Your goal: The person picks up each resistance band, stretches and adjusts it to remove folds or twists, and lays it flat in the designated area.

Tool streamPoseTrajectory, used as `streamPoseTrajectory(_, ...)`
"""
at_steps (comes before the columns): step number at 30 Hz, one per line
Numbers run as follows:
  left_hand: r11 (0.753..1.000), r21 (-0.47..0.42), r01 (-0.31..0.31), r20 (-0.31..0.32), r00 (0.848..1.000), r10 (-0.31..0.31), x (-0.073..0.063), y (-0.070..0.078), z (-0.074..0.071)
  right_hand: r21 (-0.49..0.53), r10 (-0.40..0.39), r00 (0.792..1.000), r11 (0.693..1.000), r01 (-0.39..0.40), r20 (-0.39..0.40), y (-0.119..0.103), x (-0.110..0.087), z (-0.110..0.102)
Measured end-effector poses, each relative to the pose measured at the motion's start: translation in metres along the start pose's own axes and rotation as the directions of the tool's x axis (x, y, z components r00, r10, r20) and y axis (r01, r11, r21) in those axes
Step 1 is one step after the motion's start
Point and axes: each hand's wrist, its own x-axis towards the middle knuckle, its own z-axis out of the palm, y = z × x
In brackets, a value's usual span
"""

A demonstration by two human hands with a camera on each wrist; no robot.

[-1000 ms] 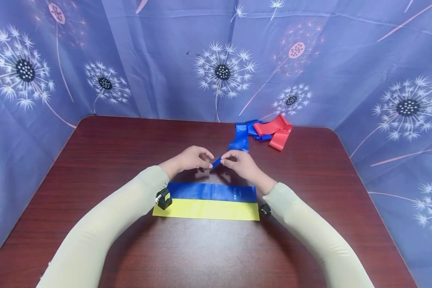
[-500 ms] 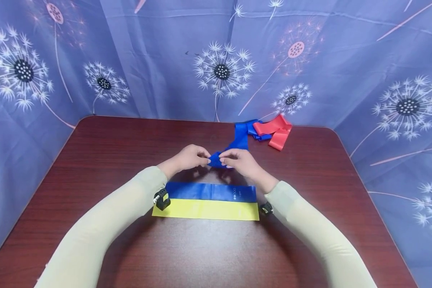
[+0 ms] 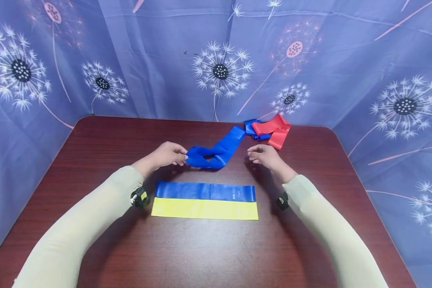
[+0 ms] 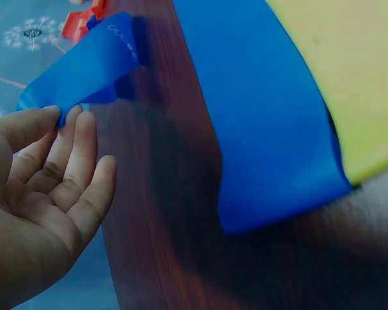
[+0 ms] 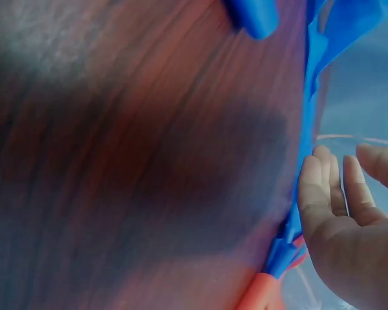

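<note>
My left hand [image 3: 168,154] pinches one end of a blue resistance band [image 3: 227,145] between thumb and fingers. The band is a loop, twisted in its middle, stretching up and right towards the back of the table. In the left wrist view, printed circles show on this band [image 4: 94,61]. My right hand [image 3: 268,157] hovers to the right of the band, apart from it, with fingers loosely bent and nothing in them. Nearer to me, a blue band [image 3: 205,191] lies flat along a flat yellow band [image 3: 205,208].
Towards the back right, a red band [image 3: 280,132] lies crumpled over another blue band [image 3: 252,129]. The dark wooden table [image 3: 201,252] reaches a patterned blue curtain [image 3: 165,80] behind it. Each wrist carries a small black camera [image 3: 140,197].
Both hands were together at the blue band. The right hand has let go and moved right; the left hand has drawn its end leftwards, and the band has spread out.
</note>
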Motion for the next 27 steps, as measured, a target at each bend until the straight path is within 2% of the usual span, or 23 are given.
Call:
streamPoseTrajectory(2,1.000,0.009,0.016,0.006,1.000,-0.016,-0.002,-0.004,-0.003,0.000,0.014,1.000,1.000,-0.014,0.001,0.002,0.002,0.001)
streamPoseTrajectory(5,0.999,0.011,0.039,0.014,0.999,-0.039,-0.004,-0.008,-0.006,-0.012,-0.009,1.000,1.000,0.009,0.007,0.001,0.004,0.007)
streamPoseTrajectory(10,0.998,-0.012,0.063,0.008,0.998,-0.062,-0.005,-0.008,-0.007,-0.111,-0.111,0.993,0.987,0.115,0.045,-0.008,0.006,0.028)
streamPoseTrajectory(15,0.997,-0.045,0.068,-0.003,0.998,-0.069,-0.002,-0.001,-0.008,-0.160,-0.139,0.982,0.974,0.159,0.128,-0.018,0.008,0.045)
streamPoseTrajectory(18,0.995,-0.070,0.075,-0.002,0.997,-0.075,0.000,0.006,-0.009,-0.168,-0.145,0.969,0.969,0.179,0.198,-0.022,0.010,0.054)
streamPoseTrajectory(21,0.991,-0.105,0.081,-0.001,0.997,-0.082,0.003,0.013,-0.009,-0.212,-0.169,0.953,0.951,0.225,0.251,-0.025,0.013,0.062)
streamPoseTrajectory(24,0.988,-0.138,0.069,0.001,0.998,-0.070,0.004,0.019,-0.009,-0.265,-0.178,0.950,0.932,0.246,0.257,-0.028,0.015,0.068)
streamPoseTrajectory(27,0.985,-0.159,0.060,0.000,0.998,-0.061,0.005,0.025,-0.009,-0.316,-0.175,0.958,0.917,0.243,0.228,-0.030,0.016,0.073)
